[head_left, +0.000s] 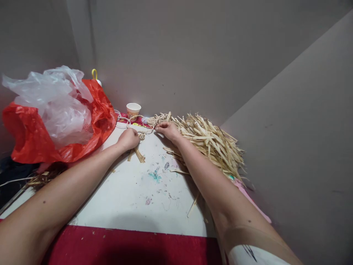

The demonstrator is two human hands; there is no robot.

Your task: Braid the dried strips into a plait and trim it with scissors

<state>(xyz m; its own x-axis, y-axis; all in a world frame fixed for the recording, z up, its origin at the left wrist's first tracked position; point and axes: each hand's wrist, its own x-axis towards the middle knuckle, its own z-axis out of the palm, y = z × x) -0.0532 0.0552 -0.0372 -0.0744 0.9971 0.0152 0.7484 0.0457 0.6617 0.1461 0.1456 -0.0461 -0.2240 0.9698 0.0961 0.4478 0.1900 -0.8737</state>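
My left hand [129, 139] is closed on a piece of braided straw [142, 135], and flat loose straw ends [139, 155] stick out below it toward me. To its right, my right hand [167, 130] is in a pinch, thumb against forefinger, at a thin pale straw cord [147, 131] that runs between the two hands. How far the cord goes into the right fingers is hidden. Just behind the right hand lies a bundle of twisted straw cord [161, 117]. A big heap of dry straw strips [209, 140] spreads beside the right wrist and forearm.
A paper cup [134, 109] stands at the far edge of the white tabletop [124, 198], near pale rings [121, 118]. At left sits a red plastic bag [30, 136] with a clear bag [57, 103] inside. Grey walls [176, 55] close in behind and right.
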